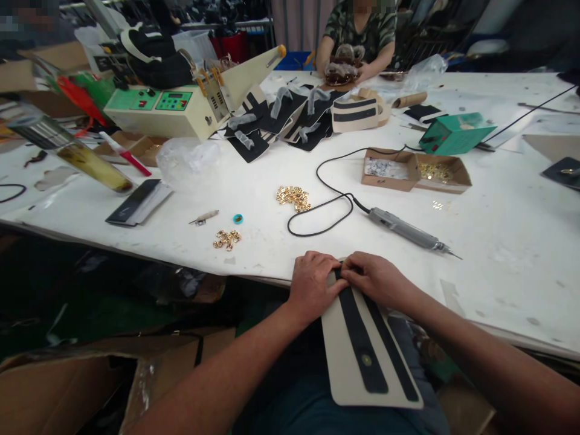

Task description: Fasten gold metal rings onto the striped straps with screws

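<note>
A cream panel point(338, 362) with two black strips rests across my lap, its far end at the table's front edge. On the left black strip point(357, 338), near the end closest to me, sits a small round brass-coloured piece point(366, 360). My left hand point(315, 284) grips the panel's far end, thumb pressed on top. Beside it my right hand point(374, 279) pinches at the same end, fingertips together; anything small between them is hidden. Past my hands lies a grey electric screwdriver point(403, 231) with its cable, and gold metal fittings point(293, 197) are heaped farther back.
A smaller group of gold fittings point(226, 240) lies left, near a blue ring-shaped cap point(238, 219). Cardboard trays point(389, 181) of small parts and a green box point(457, 133) stand right. A control machine point(158, 109) and black pieces point(249, 145) are behind. Another person point(360, 36) sits opposite.
</note>
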Tool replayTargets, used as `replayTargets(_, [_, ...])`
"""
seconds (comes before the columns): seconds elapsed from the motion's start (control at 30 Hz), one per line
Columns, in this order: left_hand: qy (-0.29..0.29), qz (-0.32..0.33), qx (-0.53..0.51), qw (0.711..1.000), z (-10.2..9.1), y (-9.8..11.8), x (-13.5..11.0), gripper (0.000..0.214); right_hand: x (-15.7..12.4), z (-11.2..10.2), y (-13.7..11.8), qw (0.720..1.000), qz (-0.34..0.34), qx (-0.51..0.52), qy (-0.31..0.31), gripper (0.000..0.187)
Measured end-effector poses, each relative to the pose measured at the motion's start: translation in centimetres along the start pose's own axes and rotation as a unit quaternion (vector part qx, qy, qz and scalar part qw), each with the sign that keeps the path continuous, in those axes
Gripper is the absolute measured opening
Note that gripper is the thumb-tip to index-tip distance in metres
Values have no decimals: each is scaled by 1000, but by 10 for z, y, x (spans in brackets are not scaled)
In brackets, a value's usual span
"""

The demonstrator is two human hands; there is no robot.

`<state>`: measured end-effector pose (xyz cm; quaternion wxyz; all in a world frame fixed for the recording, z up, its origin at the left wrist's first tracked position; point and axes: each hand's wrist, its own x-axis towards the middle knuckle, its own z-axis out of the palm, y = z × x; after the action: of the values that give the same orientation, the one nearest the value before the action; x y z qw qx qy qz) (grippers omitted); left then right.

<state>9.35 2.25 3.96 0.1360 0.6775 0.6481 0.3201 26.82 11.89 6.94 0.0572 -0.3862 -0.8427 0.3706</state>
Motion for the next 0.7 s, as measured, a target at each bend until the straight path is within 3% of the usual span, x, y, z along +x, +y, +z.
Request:
replayTargets(0.2, [-3,4,-1,1000,1,-2,1,30,10,-9,-4,998,42,-10,-56,13])
replayTargets(0.4, [-4,6,1,1000,1,-2,1,30,14,-10,1,994,74,60,-60,12])
replayTargets(0.6, [-1,11,6,1000,2,-3,1,28,35,-20,4,964,111,161,-182,11])
replayTargets(0.7, [0,9,8,1000,2,-3,1,27,39,-20,3,963,110,152,-191,7])
